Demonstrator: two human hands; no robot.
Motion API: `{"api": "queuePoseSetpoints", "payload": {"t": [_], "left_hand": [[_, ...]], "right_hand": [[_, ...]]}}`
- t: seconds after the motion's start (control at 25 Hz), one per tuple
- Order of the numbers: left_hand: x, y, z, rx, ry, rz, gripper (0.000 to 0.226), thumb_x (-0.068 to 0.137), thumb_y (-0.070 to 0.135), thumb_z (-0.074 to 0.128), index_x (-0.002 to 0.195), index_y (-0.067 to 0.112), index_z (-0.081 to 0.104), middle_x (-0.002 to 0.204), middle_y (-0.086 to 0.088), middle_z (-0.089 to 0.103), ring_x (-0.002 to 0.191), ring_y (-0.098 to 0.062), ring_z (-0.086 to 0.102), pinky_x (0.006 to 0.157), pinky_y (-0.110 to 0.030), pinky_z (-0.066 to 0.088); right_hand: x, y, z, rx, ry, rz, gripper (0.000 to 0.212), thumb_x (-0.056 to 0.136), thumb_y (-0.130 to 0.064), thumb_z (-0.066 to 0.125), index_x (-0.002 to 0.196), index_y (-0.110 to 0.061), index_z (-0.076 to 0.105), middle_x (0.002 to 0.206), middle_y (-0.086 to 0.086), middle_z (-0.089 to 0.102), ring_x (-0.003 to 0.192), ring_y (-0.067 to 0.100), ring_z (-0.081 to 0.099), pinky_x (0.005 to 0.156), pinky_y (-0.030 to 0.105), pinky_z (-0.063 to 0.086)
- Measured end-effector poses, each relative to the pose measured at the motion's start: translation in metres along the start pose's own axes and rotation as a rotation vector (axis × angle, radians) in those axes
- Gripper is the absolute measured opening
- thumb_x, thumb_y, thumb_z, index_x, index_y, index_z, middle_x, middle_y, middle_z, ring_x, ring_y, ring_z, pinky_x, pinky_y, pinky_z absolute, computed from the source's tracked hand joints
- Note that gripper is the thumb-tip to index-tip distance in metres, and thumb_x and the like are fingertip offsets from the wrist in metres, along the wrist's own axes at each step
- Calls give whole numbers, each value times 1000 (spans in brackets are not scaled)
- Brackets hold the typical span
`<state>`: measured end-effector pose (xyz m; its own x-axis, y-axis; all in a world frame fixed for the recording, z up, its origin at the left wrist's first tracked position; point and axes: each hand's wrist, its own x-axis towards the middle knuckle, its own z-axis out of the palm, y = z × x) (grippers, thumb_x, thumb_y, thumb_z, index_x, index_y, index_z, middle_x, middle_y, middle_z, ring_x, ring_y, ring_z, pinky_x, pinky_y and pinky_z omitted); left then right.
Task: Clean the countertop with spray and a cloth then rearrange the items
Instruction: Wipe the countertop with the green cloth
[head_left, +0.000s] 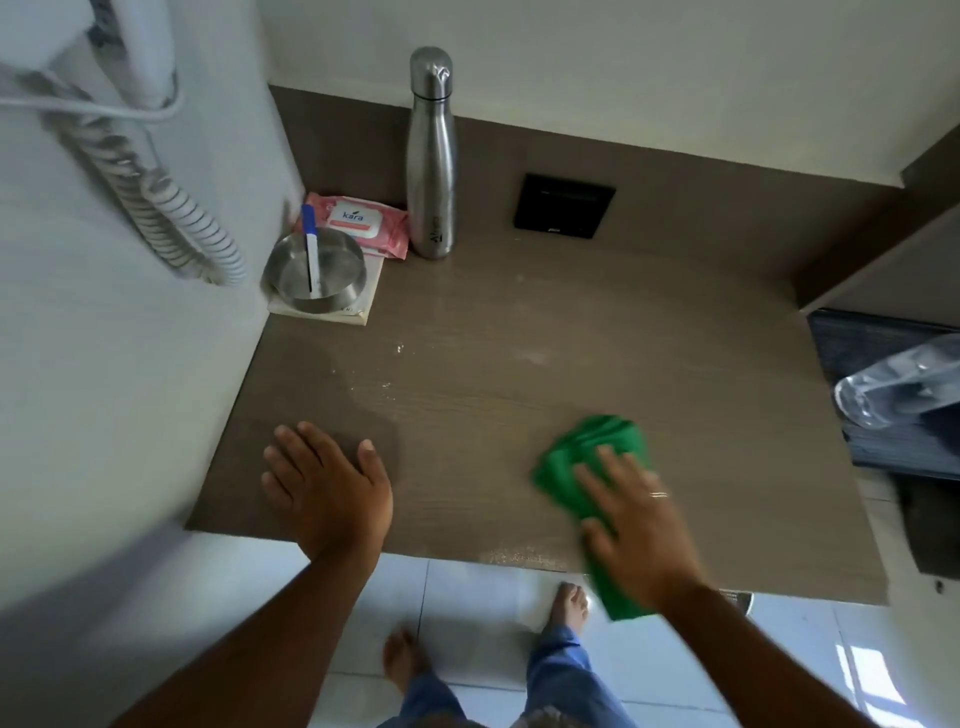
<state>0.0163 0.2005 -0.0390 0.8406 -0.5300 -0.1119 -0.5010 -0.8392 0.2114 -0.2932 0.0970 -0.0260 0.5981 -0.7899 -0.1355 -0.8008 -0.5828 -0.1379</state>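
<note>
Brown wood-grain laminate countertop (597, 332), set into a corner between white walls, with pale wet streaks and droplets across the middle and along the front edge. White wall-mounted hair dryer with coiled white cord (171, 208) at upper left, hanging beside the counter's left edge. Left hand (324, 486) laid flat and empty on the near-left part of the surface, fingers spread, palm down, gripping nothing. Right hand (631, 525), wearing a ring, pressed palm-down with splayed fingers on a folded green microfibre cloth (582, 467) at the near-right front edge; cloth pinned under the palm rather than pinched, one end hanging past the counter's edge, the other fanning out beyond the fingertips. Tall brushed stainless-steel bottle (431, 156), capped and upright, at the back near the wall. Round shallow stainless-steel bowl (314, 275) in the back-left corner, resting on a flat white packet (363, 306) and holding a blue-and-white pen-like stick (311, 249) propped upright inside. Pink soft pack of wet wipes (358, 223) lying flat behind the bowl, just left of the bottle. Square black panel (565, 206) flush in the surface, right of the bottle. Clear plastic bottle (898, 384), blurred, at the right edge, off the counter. Bare feet and blue trouser legs on white floor tiles (467, 587) below.
</note>
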Motion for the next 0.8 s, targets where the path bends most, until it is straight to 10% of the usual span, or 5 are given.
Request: {"api": "queuePoseSetpoints", "payload": {"t": [0.2, 0.44, 0.56, 0.68, 0.8], "left_hand": [[-3, 1, -3, -18, -12, -6, 73, 93, 45, 30, 146, -6, 26, 151, -34, 27, 139, -49, 27, 113, -57, 20], [-4, 3, -8, 10, -18, 0, 73, 93, 43, 31, 146, -6, 27, 151, -34, 28, 139, -49, 27, 113, -57, 19], [-4, 4, -9, 29, -14, 0, 74, 92, 44, 29, 146, -6, 29, 151, -35, 29, 139, -49, 28, 113, -57, 21], [-2, 6, -7, 48, -14, -8, 76, 91, 46, 28, 145, -7, 30, 149, -36, 31, 137, -50, 29, 112, -59, 23], [0, 6, -5, 90, -11, -5, 76, 91, 47, 26, 145, -6, 30, 149, -35, 31, 137, -50, 29, 111, -59, 25]], "right_hand": [[43, 54, -25, 3, 56, 766, 64, 98, -49, 29, 156, -27, 17, 164, 16, 12, 149, 38, 12, 120, 46, 12], [76, -149, 13, -53, -84, -139, 63, 93, -47, 32, 153, -29, 25, 161, 9, 24, 147, 38, 21, 117, 53, 17], [77, -92, -1, -177, -76, -397, 55, 94, -36, 38, 148, -25, 38, 158, 6, 34, 147, 33, 24, 118, 49, 23], [116, 7, -22, -215, 35, -126, 51, 90, -23, 59, 139, -9, 53, 150, 15, 43, 145, 36, 25, 116, 47, 23], [174, 26, -41, -53, 39, 223, 59, 98, -31, 39, 154, -16, 26, 163, 13, 18, 148, 36, 16, 118, 47, 19]]}}
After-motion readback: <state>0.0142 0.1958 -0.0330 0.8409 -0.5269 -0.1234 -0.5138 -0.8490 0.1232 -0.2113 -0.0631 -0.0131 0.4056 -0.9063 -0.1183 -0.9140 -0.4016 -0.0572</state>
